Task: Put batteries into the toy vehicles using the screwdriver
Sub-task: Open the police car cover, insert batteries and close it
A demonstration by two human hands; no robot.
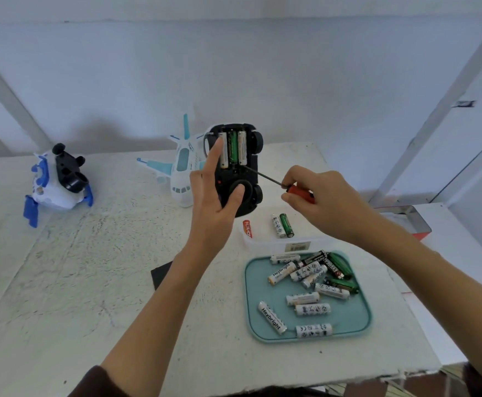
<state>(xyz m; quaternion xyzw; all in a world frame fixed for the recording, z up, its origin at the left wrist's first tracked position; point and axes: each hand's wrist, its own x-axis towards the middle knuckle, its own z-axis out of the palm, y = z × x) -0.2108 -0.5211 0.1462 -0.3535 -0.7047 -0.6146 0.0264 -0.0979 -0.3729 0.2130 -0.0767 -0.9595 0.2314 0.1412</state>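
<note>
The left hand (214, 202) holds the toy car (238, 167) clear of the bench (90, 267), underside toward the camera, index finger laid along its left edge and thumb on the round hub below. The car's long axis runs near vertical. Its open compartment shows three batteries (233, 149) seated lengthwise, side by side. The right hand (320, 199) pinches the red handle of the screwdriver (279, 183); its shaft slants up and left, tip at the car's underside just below the compartment. Loose batteries lie in a teal tray (357, 325) on the bench; a clear container (279, 242) behind it holds more. A white toy airplane (181, 179) and a blue-white toy (56, 184) rest farther back.
</note>
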